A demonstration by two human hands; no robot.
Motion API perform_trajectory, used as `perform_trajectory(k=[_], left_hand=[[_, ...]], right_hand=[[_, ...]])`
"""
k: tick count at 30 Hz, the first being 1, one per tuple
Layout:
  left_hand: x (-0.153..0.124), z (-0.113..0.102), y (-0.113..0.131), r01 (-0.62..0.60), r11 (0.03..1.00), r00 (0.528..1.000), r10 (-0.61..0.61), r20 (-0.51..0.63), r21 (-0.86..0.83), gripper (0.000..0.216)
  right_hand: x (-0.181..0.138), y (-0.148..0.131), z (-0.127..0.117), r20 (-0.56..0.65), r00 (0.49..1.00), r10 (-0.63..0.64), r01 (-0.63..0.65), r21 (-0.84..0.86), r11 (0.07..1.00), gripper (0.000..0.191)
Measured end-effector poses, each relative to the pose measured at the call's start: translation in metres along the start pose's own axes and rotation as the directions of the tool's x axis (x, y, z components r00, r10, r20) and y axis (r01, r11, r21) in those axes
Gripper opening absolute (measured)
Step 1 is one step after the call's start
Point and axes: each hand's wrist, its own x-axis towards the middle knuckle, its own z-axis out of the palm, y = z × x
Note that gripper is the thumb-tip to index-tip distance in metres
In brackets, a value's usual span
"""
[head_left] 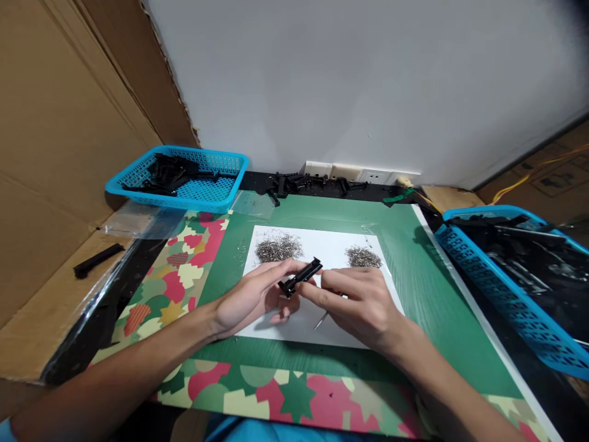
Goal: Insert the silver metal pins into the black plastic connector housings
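Where the hands meet: above the middle of a white sheet (322, 242) that lies on the bench.
Left hand (251, 298): fingers curled, with thumb and fingertips closed on the lower left end of a black plastic part (301, 277).
Right hand (363, 304): fingers drawn together, with thumb and forefinger pinched against the same part from the right.
Black plastic part: long and narrow, tilted up toward the right, held just clear of the sheet between the two hands.
Thin metal pin (321, 321): shows below the right hand; it cannot be told whether that hand holds it or it lies on the sheet.
Left pile of small metal pieces (279, 248): on the sheet's far left, just beyond the left hand.
Right pile of small metal pieces (363, 256): on the sheet's far right, just beyond the right hand.
Green mat (414, 288): under the sheet.
Left blue basket (202, 190): at the far left corner, holding black parts.
Right blue basket (497, 294): along the right edge, its contents dark.
Loose black part (98, 259): on cardboard at the left, well apart from the hands.
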Motion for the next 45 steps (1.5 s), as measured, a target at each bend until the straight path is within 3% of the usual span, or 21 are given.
perform_trajectory(k=[2,4,6,8,11,14,19,26,39,45], left_hand=[[0.000,-0.001,-0.001,-0.114,0.973,0.991,0.126,-0.045,0.202,0.046],[0.000,-0.002,-0.001,-0.211,0.870,0.959,0.273,-0.078,0.445,0.040],[-0.001,-0.003,0.000,-0.288,0.698,0.904,0.425,-0.055,0.656,0.035],[-0.002,-0.004,-0.001,-0.362,0.470,0.820,0.571,0.035,0.805,0.032],[-0.004,-0.006,-0.003,-0.437,0.160,0.680,0.703,0.209,0.885,0.029],[-0.005,-0.008,-0.004,-0.460,0.047,0.605,0.747,0.274,0.887,0.034],[-0.006,-0.007,-0.002,-0.478,-0.016,0.530,0.792,0.303,0.878,0.037],[-0.004,-0.002,0.000,-0.481,0.009,0.496,0.828,0.264,0.877,0.035],[-0.005,0.002,-0.001,-0.491,0.043,0.495,0.836,0.237,0.870,0.031],[-0.005,0.001,-0.002,-0.507,-0.009,0.480,0.827,0.291,0.862,0.035]], right_hand=[[-0.001,0.003,-0.003,-0.007,1.000,0.013,-0.013,-0.028,1.000,0.030],[-0.003,0.006,-0.004,-0.007,0.999,0.044,-0.044,-0.045,0.998,0.032],[-0.005,0.009,-0.005,-0.007,0.996,0.087,-0.088,-0.052,0.995,0.030],[-0.007,0.010,-0.005,-0.012,0.992,0.125,-0.125,-0.052,0.991,0.026],[-0.010,0.009,-0.004,-0.010,0.989,0.146,-0.147,-0.025,0.989,0.023],[-0.011,0.008,-0.004,-0.005,0.989,0.149,-0.149,0.006,0.989,0.023],[-0.007,0.006,-0.005,-0.030,0.987,0.159,-0.159,0.005,0.987,0.022],[-0.001,0.000,-0.001,-0.133,0.983,0.129,-0.131,-0.010,0.991,0.020],[-0.003,-0.002,0.001,-0.173,0.981,0.084,-0.085,0.005,0.996,0.025],[-0.005,-0.002,0.002,-0.157,0.985,0.078,-0.075,0.022,0.997,0.030]])
